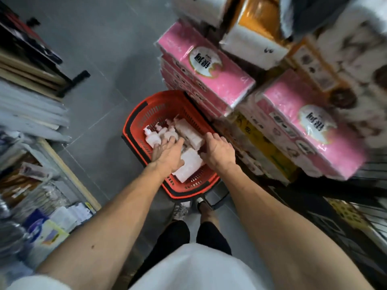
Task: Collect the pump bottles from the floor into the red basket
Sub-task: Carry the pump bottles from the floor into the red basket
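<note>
A red basket [146,114] with black handles stands on the grey floor in front of my feet. Several white pump bottles [189,130] lie heaped inside it. My left hand [167,152] reaches down into the basket with its fingers stretched out over the bottles, touching them. My right hand [217,150] hovers over the basket's right side, palm down; its fingertips are hidden and I cannot tell whether it holds anything. One white bottle [189,165] lies between the two hands. The picture is blurred by motion.
Stacks of pink tissue packs [207,70] and other paper goods rise right beside the basket on the right. Shelves with packaged goods [31,174] line the left side. Grey tiled floor [100,59] stretches ahead along the aisle.
</note>
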The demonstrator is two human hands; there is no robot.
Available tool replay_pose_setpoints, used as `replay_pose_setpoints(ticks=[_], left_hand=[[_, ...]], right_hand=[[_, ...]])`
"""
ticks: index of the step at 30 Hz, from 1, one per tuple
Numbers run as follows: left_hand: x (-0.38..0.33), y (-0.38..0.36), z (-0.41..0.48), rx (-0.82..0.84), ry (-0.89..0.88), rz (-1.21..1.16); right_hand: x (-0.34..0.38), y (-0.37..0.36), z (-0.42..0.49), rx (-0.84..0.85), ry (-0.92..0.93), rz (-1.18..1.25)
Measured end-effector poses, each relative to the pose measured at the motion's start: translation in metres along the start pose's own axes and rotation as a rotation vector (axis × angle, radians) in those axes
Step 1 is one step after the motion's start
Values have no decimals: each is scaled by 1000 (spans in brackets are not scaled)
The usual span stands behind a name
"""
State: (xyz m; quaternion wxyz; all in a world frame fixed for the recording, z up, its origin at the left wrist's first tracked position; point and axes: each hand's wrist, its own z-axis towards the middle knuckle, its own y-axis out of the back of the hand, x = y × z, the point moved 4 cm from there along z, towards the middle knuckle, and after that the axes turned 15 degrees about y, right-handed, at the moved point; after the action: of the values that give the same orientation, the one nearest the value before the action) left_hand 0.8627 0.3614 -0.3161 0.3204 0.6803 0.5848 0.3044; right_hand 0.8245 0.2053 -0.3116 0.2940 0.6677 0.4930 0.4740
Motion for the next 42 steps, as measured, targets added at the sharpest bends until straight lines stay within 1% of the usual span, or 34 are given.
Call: replay_pose_setpoints(ticks=[5,10,16,18,23,31,37,42], left_hand=[[-12,16,-44,-50,-137,102],[-30,26,-79,-81,-228,170],[-64,19,-129,-59,-357,229],[-84,17,-148,-47,-409,253],[-151,6,-200,-72,-615,349],[-260,-23,-302,-161,-924,525],[-321,-62,-370,-203,-1106,601],[-363,-102,-429,-199,-1268,690]], right_hand=[[3,17,-69,-52,-115,21],[6,35,-125,-125,-210,67],[-8,43,-217,-221,-394,124],[-14,44,-249,-280,-488,161],[-43,27,-339,-405,-725,270],[-75,-2,-474,-501,-996,353],[-89,-28,-564,-579,-1180,410],[-93,-59,-637,-625,-1372,479]])
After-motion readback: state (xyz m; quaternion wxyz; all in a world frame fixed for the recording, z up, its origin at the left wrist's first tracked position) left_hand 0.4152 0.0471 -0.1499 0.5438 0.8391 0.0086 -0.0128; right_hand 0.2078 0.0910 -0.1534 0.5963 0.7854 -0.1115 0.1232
